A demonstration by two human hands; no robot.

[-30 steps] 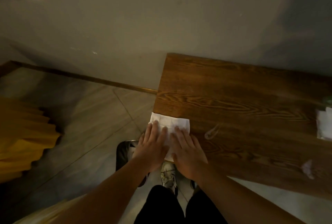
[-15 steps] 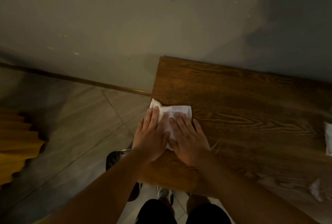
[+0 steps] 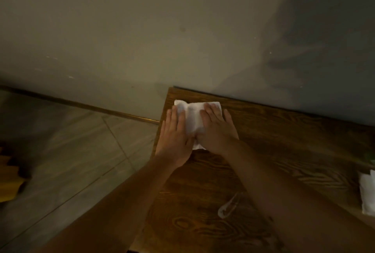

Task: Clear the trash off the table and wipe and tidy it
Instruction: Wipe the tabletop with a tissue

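Note:
A white folded cloth (image 3: 192, 114) lies flat near the far left corner of the dark wooden table (image 3: 274, 151), close to the wall. My left hand (image 3: 175, 135) and my right hand (image 3: 217, 129) press side by side on it, palms down, fingers stretched toward the wall. The cloth's middle and far edge show between and beyond my fingers. A wet smear (image 3: 229, 206) shines on the wood nearer to me.
A white folded tissue (image 3: 368, 194) lies at the table's right edge of view, with something green (image 3: 371, 157) just behind it. The grey wall runs along the table's far side. Tiled floor and a yellow object (image 3: 8, 183) lie to the left.
Both hands have slid the cloth along the table's left edge, from the near side up to the far corner by the wall.

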